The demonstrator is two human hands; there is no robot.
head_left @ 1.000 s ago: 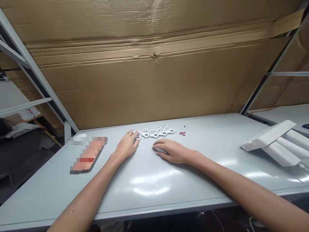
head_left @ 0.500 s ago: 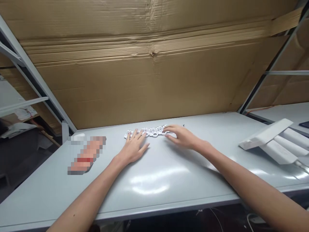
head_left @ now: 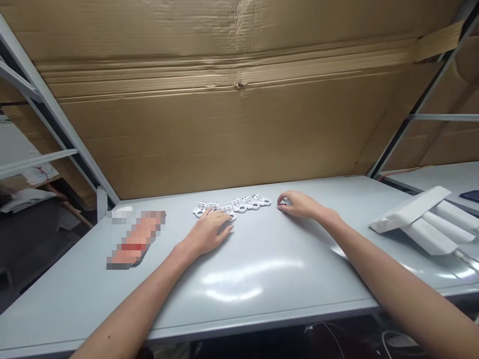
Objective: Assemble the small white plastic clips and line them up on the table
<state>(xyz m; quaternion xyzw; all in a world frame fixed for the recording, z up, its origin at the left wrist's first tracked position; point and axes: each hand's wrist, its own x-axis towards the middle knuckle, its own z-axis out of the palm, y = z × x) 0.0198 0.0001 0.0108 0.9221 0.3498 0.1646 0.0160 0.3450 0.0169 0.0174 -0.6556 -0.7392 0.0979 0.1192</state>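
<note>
A row of several small white plastic parts [head_left: 239, 205] lies on the grey table [head_left: 262, 269] near the cardboard wall. My left hand [head_left: 209, 232] rests flat on the table with its fingers spread, fingertips touching one white part at the row's left end. My right hand [head_left: 299, 204] is to the right of the row, fingers curled in a pinch over a tiny red and black piece [head_left: 281, 204] that is mostly hidden under them.
A blurred flat object [head_left: 134, 239] lies at the left of the table. White foam pieces [head_left: 422, 222] are stacked at the right. A large cardboard sheet [head_left: 239, 109] stands behind the table. Metal shelf posts [head_left: 56, 114] rise on both sides.
My right hand moved right, from the row's right end to the small red and black piece, and closed its fingers. My left hand drew back slightly onto a white part.
</note>
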